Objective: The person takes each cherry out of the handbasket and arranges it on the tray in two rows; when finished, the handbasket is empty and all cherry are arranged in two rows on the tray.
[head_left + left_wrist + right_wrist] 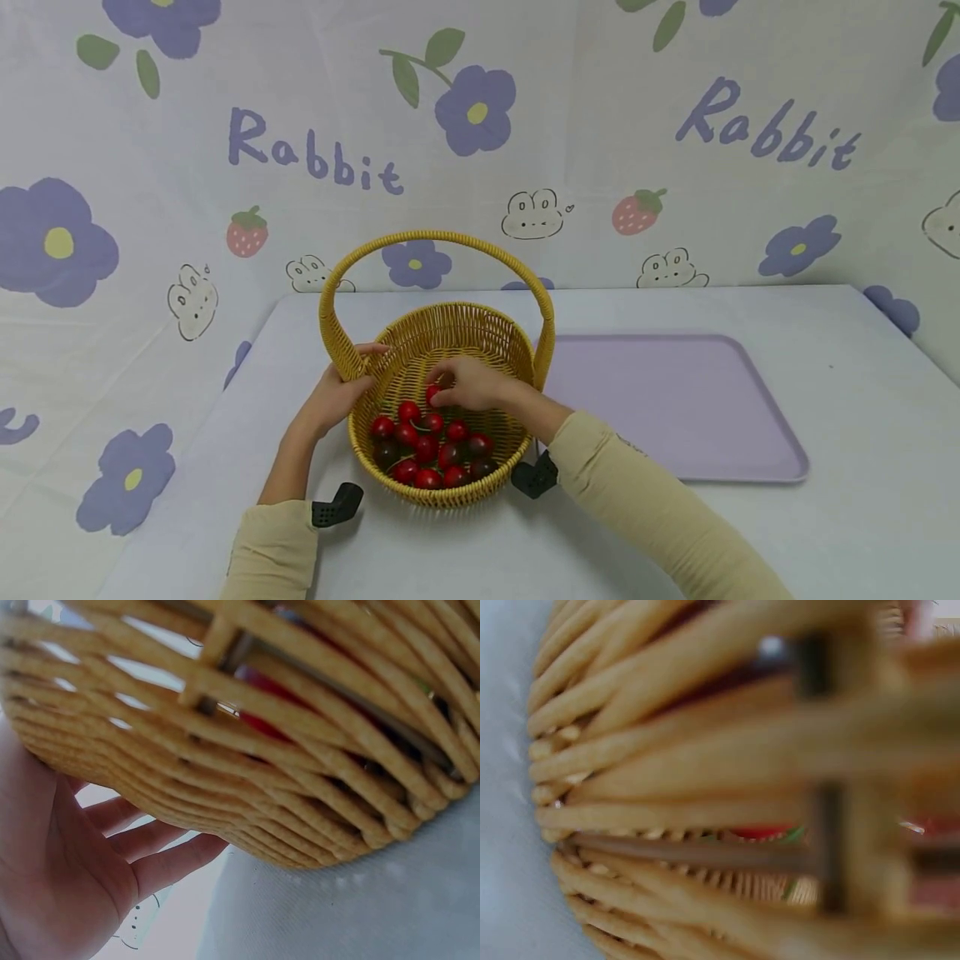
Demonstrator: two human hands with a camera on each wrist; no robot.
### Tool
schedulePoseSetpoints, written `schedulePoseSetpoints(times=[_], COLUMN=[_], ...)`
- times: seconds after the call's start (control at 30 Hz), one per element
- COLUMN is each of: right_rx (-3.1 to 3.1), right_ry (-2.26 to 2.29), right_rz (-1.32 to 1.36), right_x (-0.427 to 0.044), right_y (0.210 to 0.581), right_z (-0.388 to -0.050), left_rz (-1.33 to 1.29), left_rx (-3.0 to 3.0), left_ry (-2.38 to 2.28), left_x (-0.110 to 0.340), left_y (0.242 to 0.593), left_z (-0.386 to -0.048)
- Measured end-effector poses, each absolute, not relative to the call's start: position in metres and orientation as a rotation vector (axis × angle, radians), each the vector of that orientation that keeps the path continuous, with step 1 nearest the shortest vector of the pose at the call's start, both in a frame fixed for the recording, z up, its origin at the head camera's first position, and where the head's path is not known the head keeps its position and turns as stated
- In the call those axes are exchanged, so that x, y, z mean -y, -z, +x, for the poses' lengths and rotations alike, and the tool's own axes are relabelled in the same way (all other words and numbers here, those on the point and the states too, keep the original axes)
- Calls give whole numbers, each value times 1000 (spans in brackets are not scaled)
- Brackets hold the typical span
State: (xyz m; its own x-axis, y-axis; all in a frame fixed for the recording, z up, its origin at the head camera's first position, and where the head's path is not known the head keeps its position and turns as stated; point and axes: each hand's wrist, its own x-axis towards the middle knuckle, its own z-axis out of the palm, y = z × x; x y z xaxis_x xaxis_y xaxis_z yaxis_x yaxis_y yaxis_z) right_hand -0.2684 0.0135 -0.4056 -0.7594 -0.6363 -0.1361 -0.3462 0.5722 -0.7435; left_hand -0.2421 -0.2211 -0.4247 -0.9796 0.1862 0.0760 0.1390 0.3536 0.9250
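Observation:
A yellow woven basket (pixel 442 498) with a tall arched handle stands on the white table. Inside it, toward the near side, lies a heap of red and dark cherries (pixel 426 448), some with green stems. My left hand (pixel 339 396) holds the basket's left side by the foot of the handle. In the left wrist view the fingers (pixel 176 864) of that hand reach along the outside of the weave. Over the basket's inside, my right hand (pixel 472 385) pinches a red cherry (pixel 433 394) between thumb and fingertips. The right wrist view shows mostly blurred wicker, with that hand hidden.
A flat lilac tray (pixel 660 408) lies right of the basket, its left edge partly behind the basket and right forearm. Black wrist camera mounts (pixel 337 505) hang by both cuffs. A patterned cloth (pixel 570 125) with flowers and rabbits covers the back wall.

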Motion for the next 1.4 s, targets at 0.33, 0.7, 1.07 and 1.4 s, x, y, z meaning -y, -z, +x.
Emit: schedulePoseSetpoints(times=[0.33,0.7,1.07,1.4], right_rx=[-2250,-1870,-1659,-1546], right_ry=[1349,1576,1714,1747], right_rz=[-648,-482,-447,-451], right_x=[-25,-41,-58,-82], right_y=[397,377,364,365], right_z=[-267,-256,-240,-223], left_rz=[308,318,316,324], left_rx=[-2536,-2537,-2527,-2530], left_ry=[-1751,-1759,-1768,-1769], left_x=[222,222,222,222], left_y=[426,427,428,428], left_z=[-242,-242,-243,-242])
